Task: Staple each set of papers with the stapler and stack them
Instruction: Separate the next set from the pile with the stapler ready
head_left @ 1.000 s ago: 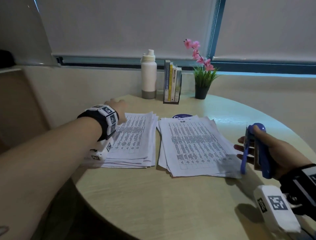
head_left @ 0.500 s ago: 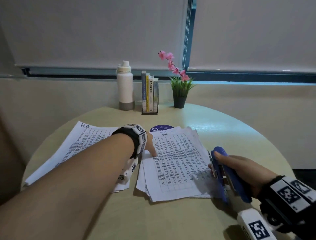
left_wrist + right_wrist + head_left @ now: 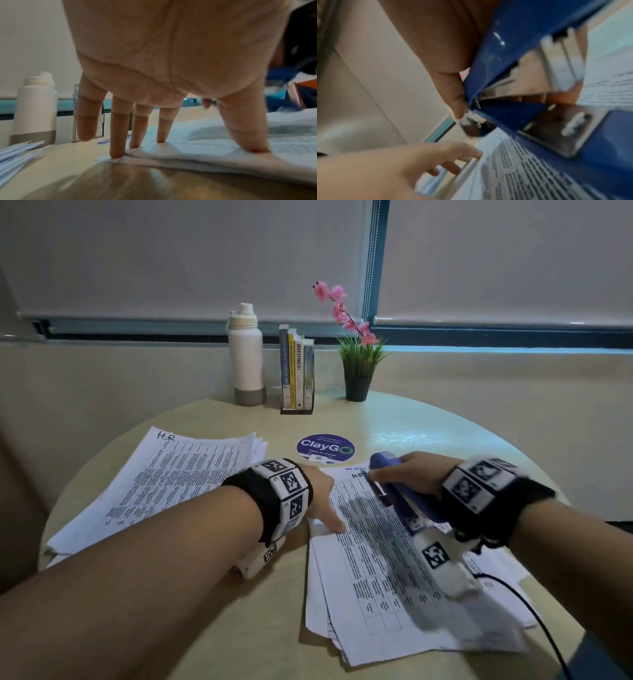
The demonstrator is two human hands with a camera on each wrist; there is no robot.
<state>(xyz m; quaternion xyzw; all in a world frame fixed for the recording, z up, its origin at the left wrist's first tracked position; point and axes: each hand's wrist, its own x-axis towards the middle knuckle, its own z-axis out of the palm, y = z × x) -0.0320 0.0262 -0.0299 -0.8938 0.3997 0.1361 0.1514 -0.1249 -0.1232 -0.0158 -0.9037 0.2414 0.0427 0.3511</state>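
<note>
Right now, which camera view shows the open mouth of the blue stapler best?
The right wrist view: the blue stapler fills it, mouth open. The head view shows its top; the left wrist view, a blue blur.

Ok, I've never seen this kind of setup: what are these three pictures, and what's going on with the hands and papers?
No robot here: a person wears one camera on the head and one on each wrist. The head view looks down at a round table. The left hand presses straight fingers on the near paper pile; its wrist camera looks along those fingers. The right hand grips a blue stapler over that pile's top corner; its wrist camera shows the stapler's mouth close up. A second pile lies to the left. At the back stand a bottle, books and a potted plant.
</note>
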